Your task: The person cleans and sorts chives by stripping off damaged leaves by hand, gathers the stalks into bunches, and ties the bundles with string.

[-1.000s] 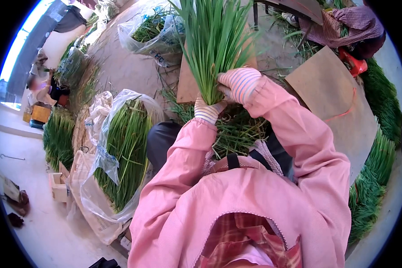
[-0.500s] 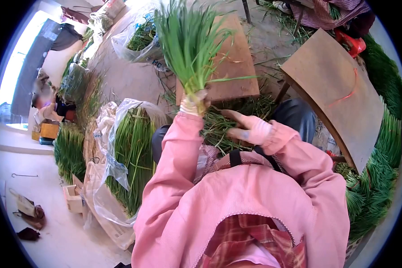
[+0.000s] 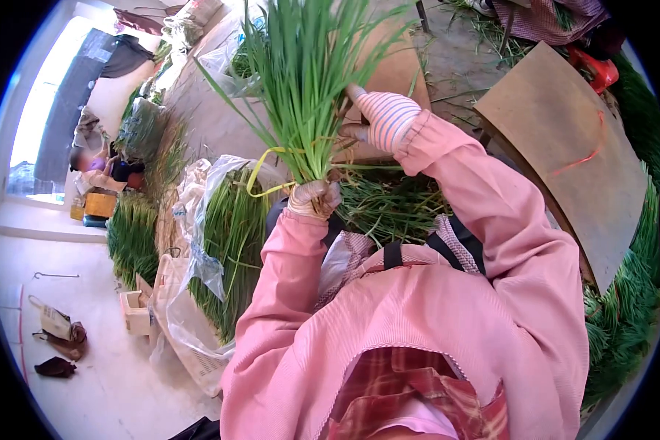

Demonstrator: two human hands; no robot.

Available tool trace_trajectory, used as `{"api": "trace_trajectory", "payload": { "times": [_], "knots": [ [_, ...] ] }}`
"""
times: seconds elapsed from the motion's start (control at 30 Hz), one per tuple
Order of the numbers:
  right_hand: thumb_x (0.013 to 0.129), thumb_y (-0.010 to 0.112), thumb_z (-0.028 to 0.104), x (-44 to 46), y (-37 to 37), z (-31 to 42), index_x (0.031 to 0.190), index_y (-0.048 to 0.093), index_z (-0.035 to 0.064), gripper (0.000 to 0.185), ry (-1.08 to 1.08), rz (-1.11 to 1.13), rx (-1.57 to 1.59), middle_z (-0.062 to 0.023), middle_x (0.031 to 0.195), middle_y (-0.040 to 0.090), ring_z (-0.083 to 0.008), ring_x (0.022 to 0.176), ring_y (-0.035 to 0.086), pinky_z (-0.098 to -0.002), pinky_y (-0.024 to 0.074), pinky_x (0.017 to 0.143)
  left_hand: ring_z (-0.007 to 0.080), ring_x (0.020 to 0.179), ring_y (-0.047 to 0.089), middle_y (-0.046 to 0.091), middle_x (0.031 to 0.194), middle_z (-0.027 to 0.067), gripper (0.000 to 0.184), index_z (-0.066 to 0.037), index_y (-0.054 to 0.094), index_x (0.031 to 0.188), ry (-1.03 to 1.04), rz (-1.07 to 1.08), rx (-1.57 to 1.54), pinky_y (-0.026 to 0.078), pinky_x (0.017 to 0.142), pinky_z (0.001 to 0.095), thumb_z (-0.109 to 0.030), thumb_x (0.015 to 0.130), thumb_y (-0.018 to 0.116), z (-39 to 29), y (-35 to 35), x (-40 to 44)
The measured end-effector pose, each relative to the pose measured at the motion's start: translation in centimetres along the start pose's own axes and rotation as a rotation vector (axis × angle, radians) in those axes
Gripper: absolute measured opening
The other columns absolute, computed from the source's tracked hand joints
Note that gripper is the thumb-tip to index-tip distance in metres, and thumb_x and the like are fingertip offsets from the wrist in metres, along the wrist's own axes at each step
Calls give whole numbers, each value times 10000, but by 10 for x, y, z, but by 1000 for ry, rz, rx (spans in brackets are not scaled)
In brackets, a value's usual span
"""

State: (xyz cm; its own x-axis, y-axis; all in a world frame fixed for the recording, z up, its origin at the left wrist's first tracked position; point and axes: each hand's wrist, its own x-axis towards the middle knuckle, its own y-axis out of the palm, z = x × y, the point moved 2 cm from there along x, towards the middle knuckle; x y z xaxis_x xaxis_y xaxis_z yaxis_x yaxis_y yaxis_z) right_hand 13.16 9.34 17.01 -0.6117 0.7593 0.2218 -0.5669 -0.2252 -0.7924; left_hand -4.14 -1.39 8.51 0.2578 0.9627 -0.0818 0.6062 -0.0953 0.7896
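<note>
My left hand (image 3: 315, 198), in a striped glove, is closed around the lower stems of a bunch of garlic chives (image 3: 304, 95), whose leaves fan upward. A yellow strip (image 3: 260, 172) crosses the stems just above that hand and loops out to the left. On the bunch's right side is my right hand (image 3: 386, 121), also gloved, with forefinger and thumb apart at the edge of the leaves. The fingertips partly touch or overlap the leaves. Loose chives (image 3: 396, 202) lie in a heap at my lap below the hands.
Behind the bunch stands a low wooden board (image 3: 392, 59), with another tabletop (image 3: 565, 147) to the right. Chives in a plastic bag (image 3: 231, 220) stand at my left beside a crate (image 3: 172, 301). More green bunches (image 3: 623, 315) line the right. A person (image 3: 99, 172) sits far left.
My right hand has risen from the loose heap to the right side of the bunch. The bunch has come closer and a yellow strip now shows around its stems.
</note>
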Motion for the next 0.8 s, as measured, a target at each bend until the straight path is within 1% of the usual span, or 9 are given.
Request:
{"api": "trace_trajectory", "payload": {
  "times": [0.1, 0.17, 0.3, 0.37, 0.43, 0.57, 0.63, 0.7, 0.8],
  "knots": [
    [777, 553, 259, -11, 38, 1, 912, 502, 50, 254, -197, 78, -82, -187, 665, 548, -362, 675, 552, -412, 437, 583, 145, 458, 442, 559, 798, 101, 486, -39, 462, 1044, 25, -57, 4, 312, 377, 250, -34, 603, 667, 0, -9, 0],
    [789, 523, 221, -35, 68, 11, 841, 524, 45, 184, -52, 352, -17, -191, 658, 546, -376, 672, 542, -422, 438, 582, 164, 460, 477, 557, 793, 106, 491, -26, 467, 1039, 64, -65, 91, 341, 373, 267, -49, 597, 677, -2, -15, 2],
    [790, 518, 210, -66, 79, 3, 871, 552, 31, 200, -175, 196, 177, -144, 634, 536, -302, 562, 529, -411, 441, 571, 180, 459, 499, 557, 783, 114, 500, -21, 479, 1040, -15, -136, 126, 367, 372, 266, -50, 585, 685, 5, -35, 3],
    [755, 582, 263, -73, 71, -22, 984, 577, 56, 308, -92, 107, 522, -138, 777, 593, -231, 690, 584, -330, 462, 655, 179, 429, 486, 565, 788, 122, 522, -19, 487, 1049, -13, -62, 131, 367, 357, 251, -59, 573, 698, 7, -39, 4],
    [749, 623, 284, -80, 31, -43, 1128, 490, 18, 483, 413, 133, 1113, -66, 812, 581, -146, 732, 556, -288, 449, 668, 175, 413, 479, 570, 768, 126, 540, -18, 491, 1053, 68, -9, 208, 362, 345, 239, -55, 554, 692, 3, -26, 3],
    [676, 705, 333, -64, 15, -95, 1256, 297, -29, 796, 387, 161, 1123, -64, 977, 546, -167, 868, 528, -281, 433, 762, 159, 376, 431, 554, 688, 111, 617, -26, 483, 1036, -46, -94, 383, 307, 316, 243, -132, 501, 773, 7, -21, -8],
    [607, 736, 359, -40, 39, -96, 1270, 293, -5, 877, 72, 125, 1240, -129, 1100, 500, -184, 921, 527, -288, 452, 739, 158, 414, 482, 579, 719, 94, 544, -31, 520, 1026, -67, -83, 416, 354, 330, 240, -41, 508, 687, 10, -17, -10],
    [649, 719, 376, -27, 33, -48, 1287, 269, 19, 858, -275, 235, 1539, -103, 1195, 448, -205, 1097, 416, -335, 338, 913, 143, 427, 490, 585, 739, 85, 540, -35, 539, 1000, -82, -132, 518, 363, 352, 232, -66, 493, 722, 8, -4, -16],
    [581, 746, 438, -30, 42, -39, 1237, 373, 59, 845, -202, 123, 1658, -71, 1170, 484, -206, 1049, 476, -364, 363, 911, 186, 574, 576, 605, 847, 114, 460, -24, 538, 1022, -95, -97, 808, 475, 477, 276, -105, 602, 703, 0, -4, -15]
  ]
}}
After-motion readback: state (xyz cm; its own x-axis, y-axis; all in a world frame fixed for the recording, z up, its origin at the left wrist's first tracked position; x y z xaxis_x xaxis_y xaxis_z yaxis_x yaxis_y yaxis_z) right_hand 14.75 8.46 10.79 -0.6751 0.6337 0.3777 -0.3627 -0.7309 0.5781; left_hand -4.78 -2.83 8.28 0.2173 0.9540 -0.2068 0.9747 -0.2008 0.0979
